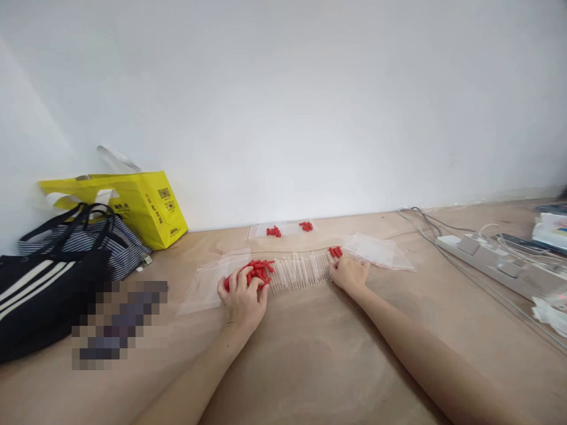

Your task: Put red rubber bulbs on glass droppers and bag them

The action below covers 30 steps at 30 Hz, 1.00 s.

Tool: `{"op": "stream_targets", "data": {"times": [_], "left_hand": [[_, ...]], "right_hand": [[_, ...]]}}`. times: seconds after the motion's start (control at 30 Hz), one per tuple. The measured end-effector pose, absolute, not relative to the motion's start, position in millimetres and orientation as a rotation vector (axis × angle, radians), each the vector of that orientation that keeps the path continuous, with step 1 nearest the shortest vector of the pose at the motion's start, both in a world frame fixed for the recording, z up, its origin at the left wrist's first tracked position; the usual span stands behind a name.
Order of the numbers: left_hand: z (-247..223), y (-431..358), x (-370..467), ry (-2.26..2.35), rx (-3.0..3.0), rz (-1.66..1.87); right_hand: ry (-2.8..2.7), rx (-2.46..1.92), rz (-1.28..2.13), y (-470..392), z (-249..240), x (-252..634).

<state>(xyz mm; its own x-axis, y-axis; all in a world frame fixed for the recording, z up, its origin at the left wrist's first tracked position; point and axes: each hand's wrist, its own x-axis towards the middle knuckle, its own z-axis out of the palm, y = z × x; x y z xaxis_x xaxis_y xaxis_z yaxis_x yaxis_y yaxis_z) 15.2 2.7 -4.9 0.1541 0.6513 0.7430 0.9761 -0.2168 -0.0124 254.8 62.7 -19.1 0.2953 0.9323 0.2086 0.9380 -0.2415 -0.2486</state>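
Observation:
Curved around the edge of a heap of small red tube-shaped pieces (259, 270), my left hand (243, 295) grips some of them with bent fingers. Beside the heap, a row of thin clear sticks (301, 271) lies side by side on the wooden table. At the right end of this row is my right hand (349, 273), its fingers drawn together and pointing down. Whatever it pinches is hidden. A few more red pieces (335, 252) lie just beyond its fingertips.
Clear plastic bags lie at the left (217, 277) and right (381, 251). Behind the row, another clear bag (290, 229) has two red clusters. A yellow bag (150, 206) and dark striped bag (53, 283) stand left. A power strip (487, 260) with cables lies right.

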Motion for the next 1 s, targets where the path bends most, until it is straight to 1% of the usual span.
{"op": "stream_targets", "data": {"times": [0.1,0.17,0.27,0.33,0.73,0.9,1.0], "left_hand": [[-3.2,-6.7,20.8,-1.443,-2.148,-0.947],[-4.1,-12.0,23.9,-1.368,-2.348,-0.928],[-7.4,-15.6,25.5,-1.353,-2.512,-0.868],[-9.1,-15.7,24.8,-1.386,-2.539,-0.85],[-10.1,-15.5,33.1,-1.42,-2.602,-0.765],[-10.1,-15.7,35.0,-1.425,-2.567,-0.807],[-8.7,-16.5,35.6,-1.434,-2.559,-0.839]], "right_hand": [[-1.718,-2.085,-0.101,53.4,-17.2,255.4],[-1.899,-1.831,-0.137,40.3,-15.7,255.6],[-2.239,-1.399,-0.083,15.9,-15.8,255.3],[-2.338,-1.269,-0.018,2.7,-17.6,254.9],[-2.292,-1.206,0.176,-1.9,-21.9,248.0],[-2.274,-1.138,0.262,1.1,-25.8,239.5],[-2.267,-1.144,0.245,1.1,-26.0,237.6]]}}
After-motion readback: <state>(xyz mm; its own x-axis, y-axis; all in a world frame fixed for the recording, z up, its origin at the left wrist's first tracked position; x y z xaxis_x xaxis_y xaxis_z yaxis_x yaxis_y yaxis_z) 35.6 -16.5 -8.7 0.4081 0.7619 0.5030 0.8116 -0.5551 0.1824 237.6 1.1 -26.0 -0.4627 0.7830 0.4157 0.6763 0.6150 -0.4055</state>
